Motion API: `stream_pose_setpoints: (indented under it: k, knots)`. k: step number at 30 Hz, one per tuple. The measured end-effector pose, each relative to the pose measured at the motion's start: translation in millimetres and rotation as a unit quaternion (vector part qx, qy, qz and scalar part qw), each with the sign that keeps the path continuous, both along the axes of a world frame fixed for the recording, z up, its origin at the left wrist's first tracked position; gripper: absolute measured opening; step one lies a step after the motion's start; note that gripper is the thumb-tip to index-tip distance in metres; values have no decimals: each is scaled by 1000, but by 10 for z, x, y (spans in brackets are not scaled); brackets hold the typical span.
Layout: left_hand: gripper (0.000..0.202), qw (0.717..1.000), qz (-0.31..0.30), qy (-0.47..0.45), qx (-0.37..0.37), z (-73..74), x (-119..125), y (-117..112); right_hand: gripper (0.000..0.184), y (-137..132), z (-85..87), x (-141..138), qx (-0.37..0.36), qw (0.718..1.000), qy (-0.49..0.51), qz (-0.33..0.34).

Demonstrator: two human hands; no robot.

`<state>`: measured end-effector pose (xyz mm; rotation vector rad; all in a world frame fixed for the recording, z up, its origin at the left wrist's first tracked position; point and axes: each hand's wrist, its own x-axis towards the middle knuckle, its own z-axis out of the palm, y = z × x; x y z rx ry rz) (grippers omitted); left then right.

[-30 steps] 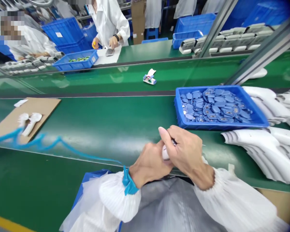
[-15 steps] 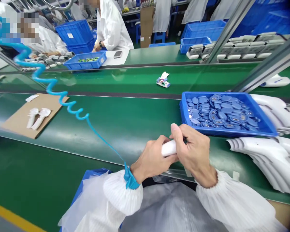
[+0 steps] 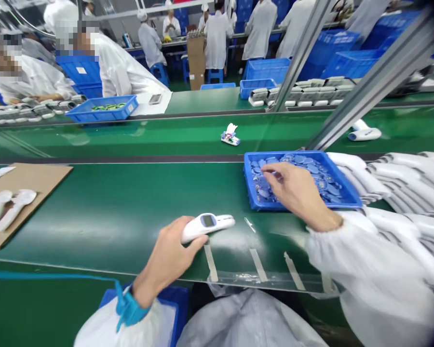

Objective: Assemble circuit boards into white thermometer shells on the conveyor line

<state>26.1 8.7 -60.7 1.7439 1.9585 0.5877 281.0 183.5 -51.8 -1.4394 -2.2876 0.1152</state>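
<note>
Low over the bench's near side, my left hand (image 3: 171, 250) grips a white handheld thermometer (image 3: 193, 230) by one end. Its small grey screen faces up and its other end points right. A blue band with a cord circles my left wrist. My right hand (image 3: 292, 190) is above a blue tray (image 3: 251, 193) filled with small blue plastic parts (image 3: 313, 166). The thumb and forefinger are bent with a gap between them, and nothing shows in them. Whether the fingertips touch the parts I cannot tell.
White curved housings (image 3: 405, 226) are stacked to the right of the tray. A cardboard sheet (image 3: 39, 188) with two white pieces lies at left. Tape strips (image 3: 258, 265) mark the front edge. An opened device (image 3: 230, 136) sits on the belt behind, near a metal post (image 3: 332, 125).
My hands have come apart. The left has moved left with the thermometer, whose screen now shows. The right has left it and reached over the blue tray. The view has shifted right.
</note>
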Motion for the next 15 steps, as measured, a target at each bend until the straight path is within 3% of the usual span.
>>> stream_pose_setpoints:
  k: [3, 5, 7, 11, 15]
  knots:
    - [34, 983, -51, 165, 57, -5, -43, 138, 29, 433, -97, 100, 9, 997, -78, 24]
    - [29, 950, -96, 293, 45, -5, 41, 263, 24, 548, -146, 30, 6, 993, -109, 49]
    - [24, 929, -99, 355, 19, 23, 109, 407, 22, 556, -159, -66, 12, 989, -136, 54]
    - [30, 963, -17, 264, -49, 158, -23, 832, 33, 506, -130, -118, 32, 989, -143, 22]
    - [34, 977, 4, 201, -77, 294, -208, 1554, 33, 504, -84, 21, 40, 995, -91, -10]
